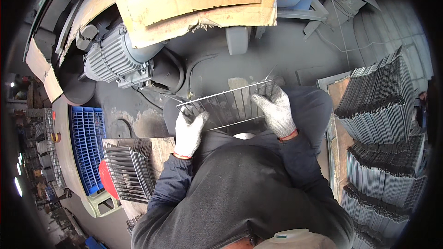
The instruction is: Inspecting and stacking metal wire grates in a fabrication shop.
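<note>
A rectangular wire rack [227, 106] made of thin metal rods is held above my lap, slightly tilted, its right end farther from me. My left hand [189, 128], in a white knit glove with grey-stained fingers, closes on the rack's left end. At the opposite end my right hand [275, 109], gloved the same way, grips the rods between thumb and fingers. Some of the fingers lie behind the rods and are partly hidden. To my left, a bundle of similar racks [127, 170] leans together on a board.
Tall stacks of wire racks [376, 101] stand at my right. Ahead on the left sits a grey finned electric motor [115, 57], with cardboard [194, 0] hanging over the machine beside it. A blue plastic crate [87, 143], a red round object [108, 180] and a pale green stool [99, 205] are at the left.
</note>
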### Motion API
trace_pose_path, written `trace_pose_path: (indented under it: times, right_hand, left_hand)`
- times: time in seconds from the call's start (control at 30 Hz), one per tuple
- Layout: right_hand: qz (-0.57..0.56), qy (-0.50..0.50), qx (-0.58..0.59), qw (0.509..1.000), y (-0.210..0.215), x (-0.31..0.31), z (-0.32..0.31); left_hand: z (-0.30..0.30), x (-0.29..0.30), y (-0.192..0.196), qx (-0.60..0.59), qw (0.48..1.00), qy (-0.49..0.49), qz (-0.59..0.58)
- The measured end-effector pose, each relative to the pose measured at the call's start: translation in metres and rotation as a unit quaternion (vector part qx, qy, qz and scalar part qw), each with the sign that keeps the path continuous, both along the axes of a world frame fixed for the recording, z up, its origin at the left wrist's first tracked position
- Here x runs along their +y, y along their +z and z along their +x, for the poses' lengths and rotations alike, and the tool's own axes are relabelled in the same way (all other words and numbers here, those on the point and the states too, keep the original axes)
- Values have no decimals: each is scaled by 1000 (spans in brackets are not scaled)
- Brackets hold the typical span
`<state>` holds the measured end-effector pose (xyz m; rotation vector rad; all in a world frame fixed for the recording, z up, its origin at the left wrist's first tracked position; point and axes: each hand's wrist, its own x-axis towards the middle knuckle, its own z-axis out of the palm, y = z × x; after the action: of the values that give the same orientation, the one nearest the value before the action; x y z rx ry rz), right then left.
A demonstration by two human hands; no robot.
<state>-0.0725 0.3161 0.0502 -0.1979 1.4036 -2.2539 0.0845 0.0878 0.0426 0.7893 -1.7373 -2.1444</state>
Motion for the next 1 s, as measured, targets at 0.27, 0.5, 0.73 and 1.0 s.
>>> trace_pose_path:
  times: [0.27,0.5,0.73,1.0]
  right_hand:
    - [54,5,1,999,-5,1,-3]
    - [76,-9,20,997,-8,2,-5]
    - [58,-1,-3,998,-4,-4,0]
    - [61,12,-6,998,-14,-8,5]
  left_hand:
    - [-3,0,1,31,999,15,-5]
    - [1,4,2,66,997,43,-12]
    - [4,-1,4,47,997,59,-32]
    - [6,-5,1,56,994,82,-39]
